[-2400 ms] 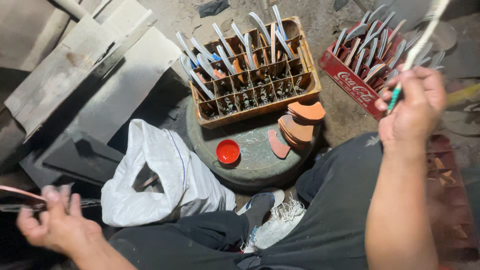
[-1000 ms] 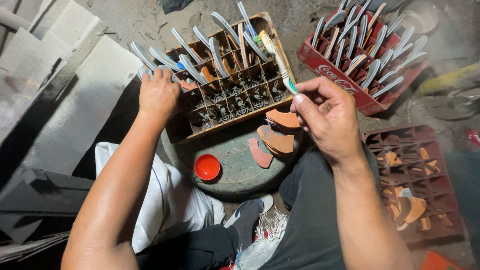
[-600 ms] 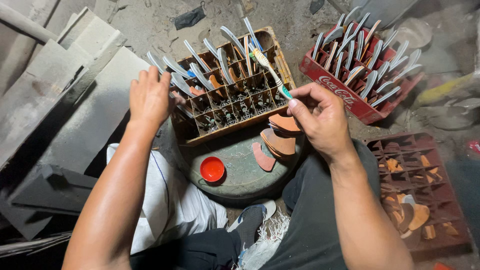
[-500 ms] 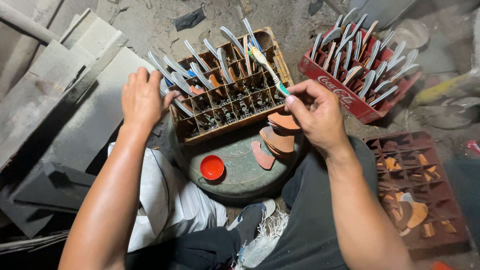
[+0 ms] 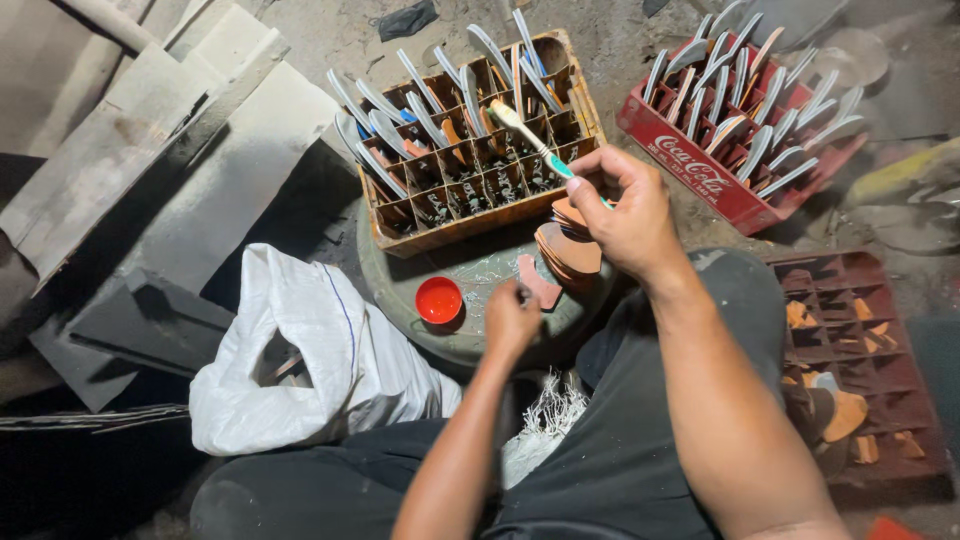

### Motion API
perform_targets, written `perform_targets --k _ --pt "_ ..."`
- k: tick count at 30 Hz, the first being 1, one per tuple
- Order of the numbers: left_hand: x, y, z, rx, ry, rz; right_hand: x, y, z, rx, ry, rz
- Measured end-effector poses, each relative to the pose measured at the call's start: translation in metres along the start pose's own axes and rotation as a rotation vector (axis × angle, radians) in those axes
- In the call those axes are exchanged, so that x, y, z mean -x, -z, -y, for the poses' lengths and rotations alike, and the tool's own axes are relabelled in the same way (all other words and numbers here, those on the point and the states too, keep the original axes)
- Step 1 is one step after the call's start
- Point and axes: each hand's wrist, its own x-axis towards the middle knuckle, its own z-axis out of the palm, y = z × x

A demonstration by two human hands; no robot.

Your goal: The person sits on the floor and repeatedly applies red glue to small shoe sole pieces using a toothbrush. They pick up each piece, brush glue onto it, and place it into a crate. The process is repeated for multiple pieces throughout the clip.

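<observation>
The right hand [image 5: 625, 205] grips a pale-bristled brush with a teal handle [image 5: 530, 138]. The left hand [image 5: 512, 318], fingers curled, pinches one flat orange wooden piece [image 5: 537, 284] beside the stack at three o'clock; most pieces look unpainted.
</observation>
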Motion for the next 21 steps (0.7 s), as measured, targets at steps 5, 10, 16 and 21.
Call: perform_targets --k 5,10,16,21 --pt "-0.006 -0.032 -0.027 -0.088 0.165 -0.097 0.002 0.009 0.000 -0.015 -0.056 -0.011" --pt "-0.015 -0.035 -0.044 -0.226 0.221 -0.096 -0.001 0.011 0.000 -0.018 -0.037 -0.013" --pt "-0.015 -0.033 -0.057 -0.246 0.295 -0.063 -0.003 0.010 0.007 -0.041 -0.078 -0.006" --pt "-0.020 -0.031 -0.065 -0.287 0.323 -0.073 0.000 0.007 0.011 0.007 -0.082 -0.009"
